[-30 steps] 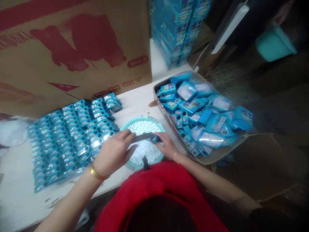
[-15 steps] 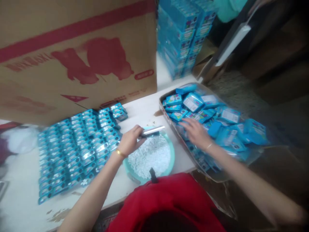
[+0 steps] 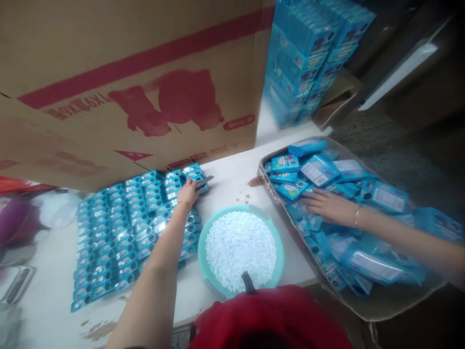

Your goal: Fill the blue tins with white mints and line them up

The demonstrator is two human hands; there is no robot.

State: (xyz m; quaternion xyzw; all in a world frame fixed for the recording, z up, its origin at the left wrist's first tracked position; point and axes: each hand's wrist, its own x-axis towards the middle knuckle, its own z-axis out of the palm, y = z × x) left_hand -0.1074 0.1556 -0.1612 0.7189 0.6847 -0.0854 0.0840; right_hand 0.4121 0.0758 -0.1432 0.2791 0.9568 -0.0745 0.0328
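Observation:
My left hand (image 3: 187, 192) is closed on a thin, flat piece (image 3: 205, 182) with a greyish edge, seen nearly edge-on. It is at the back right end of the rows of small blue packs (image 3: 119, 218) laid out on the table. My right hand (image 3: 329, 207) reaches into an open cardboard box (image 3: 276, 196) and lies with fingers stretched over loose blue packs (image 3: 317, 169). Between my arms stands a turquoise bowl (image 3: 279, 257) full of small white pellets (image 3: 240, 247).
A large brown carton (image 3: 203, 43) with red print rises behind the rows. Tall stacks of blue packs (image 3: 305, 63) stand at the back right. White bags (image 3: 58, 208) and a metallic object (image 3: 18, 286) lie at the left. Brown stains mark the white table (image 3: 228, 167).
My left hand has moved from above the bowl to the back end of the rows, still with the flat piece. The right hand has settled flatter onto the loose packs. The view has shifted.

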